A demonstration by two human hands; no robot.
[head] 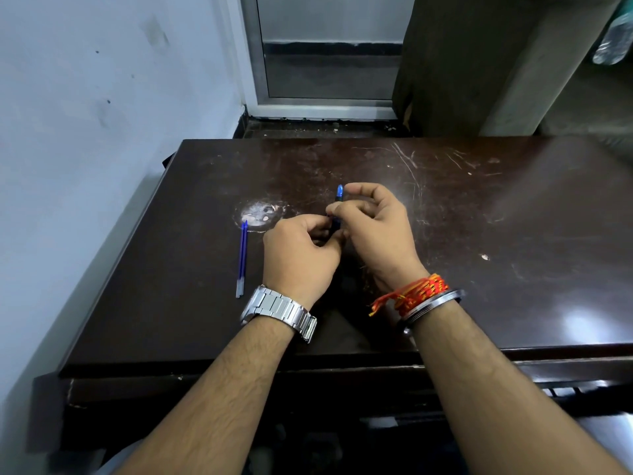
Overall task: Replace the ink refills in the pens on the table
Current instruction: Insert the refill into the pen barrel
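A blue pen (339,195) stands nearly upright over the middle of the dark table (479,234), its rounded blue end sticking up above my fingers. My right hand (373,231) pinches its upper part. My left hand (301,255) grips the lower part, which my fingers mostly hide. The two hands touch each other around the pen. Two thin blue ink refills (241,258) lie side by side on the table to the left of my left hand, pointing away from me.
A pale worn patch (258,212) marks the tabletop just beyond the refills. The wall (102,97) runs close along the table's left edge. A door frame (325,108) and a dark post (462,63) stand behind the table.
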